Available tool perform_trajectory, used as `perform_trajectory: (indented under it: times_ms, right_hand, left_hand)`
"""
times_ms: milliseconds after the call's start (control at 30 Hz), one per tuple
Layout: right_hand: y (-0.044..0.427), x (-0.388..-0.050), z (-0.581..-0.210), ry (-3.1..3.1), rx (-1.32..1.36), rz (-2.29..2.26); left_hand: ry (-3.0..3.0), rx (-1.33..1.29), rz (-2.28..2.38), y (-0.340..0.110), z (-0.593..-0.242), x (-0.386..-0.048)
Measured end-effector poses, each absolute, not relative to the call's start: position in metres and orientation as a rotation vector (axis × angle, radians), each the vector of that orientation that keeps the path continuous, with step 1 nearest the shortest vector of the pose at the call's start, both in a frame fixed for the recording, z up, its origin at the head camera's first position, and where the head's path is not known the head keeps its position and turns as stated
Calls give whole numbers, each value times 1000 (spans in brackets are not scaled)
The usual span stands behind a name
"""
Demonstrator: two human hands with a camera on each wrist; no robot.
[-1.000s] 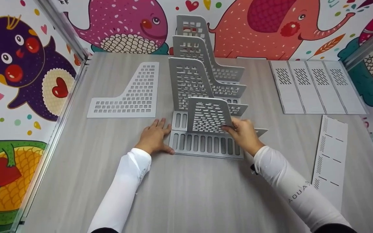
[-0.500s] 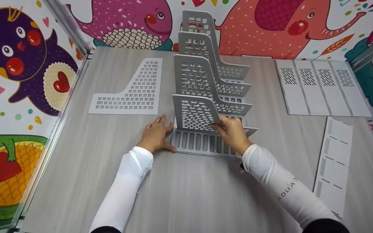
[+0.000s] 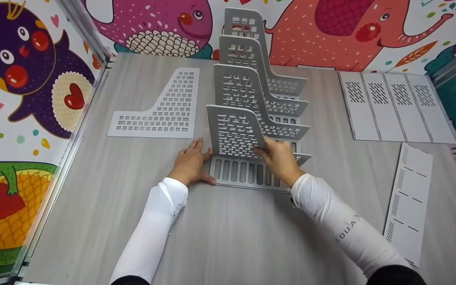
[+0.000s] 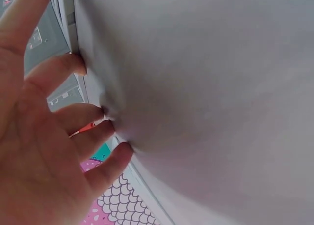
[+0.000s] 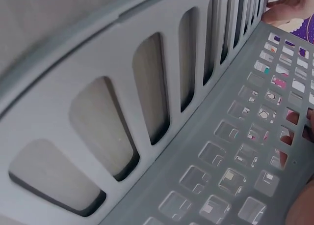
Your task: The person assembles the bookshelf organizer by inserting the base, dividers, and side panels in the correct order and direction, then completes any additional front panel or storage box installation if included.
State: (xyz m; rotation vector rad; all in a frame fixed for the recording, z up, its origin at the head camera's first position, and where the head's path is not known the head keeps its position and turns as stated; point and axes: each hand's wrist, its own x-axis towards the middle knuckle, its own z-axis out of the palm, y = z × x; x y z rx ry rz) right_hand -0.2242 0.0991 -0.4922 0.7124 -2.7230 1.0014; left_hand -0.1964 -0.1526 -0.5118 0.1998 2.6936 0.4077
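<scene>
My right hand (image 3: 279,158) pinches the right part of a grey perforated divider panel (image 3: 214,130). This panel stands upright at the front of a slotted grey base (image 3: 247,185), nearly in line with the dividers behind it. In the right wrist view the lower edge of the panel (image 5: 196,151) lies along the slotted base (image 5: 110,136); whether it is seated there I cannot tell. My left hand (image 3: 188,164) rests on the table with fingers spread, thumb and forefinger touching the left edge of the base. The left wrist view shows its fingertips against the table surface.
More upright dividers (image 3: 238,69) stand in a row behind. A loose perforated side panel (image 3: 168,107) lies flat to the left. On the right lie a folded-looking sheet of several joined panels (image 3: 378,114) and a long slotted strip (image 3: 412,202). Printed walls border the table.
My right hand has moved the front divider panel leftward, into line with the dividers behind. The left hand stays at the base's edge. The head view has shifted slightly.
</scene>
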Motion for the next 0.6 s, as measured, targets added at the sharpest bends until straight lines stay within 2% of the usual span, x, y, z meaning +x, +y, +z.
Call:
perform_trajectory:
  times_ms: [600]
  right_hand:
    - [100, -226, -504, -2653, 722, 873]
  left_hand:
    - [2687, 291, 550, -168, -516, -194]
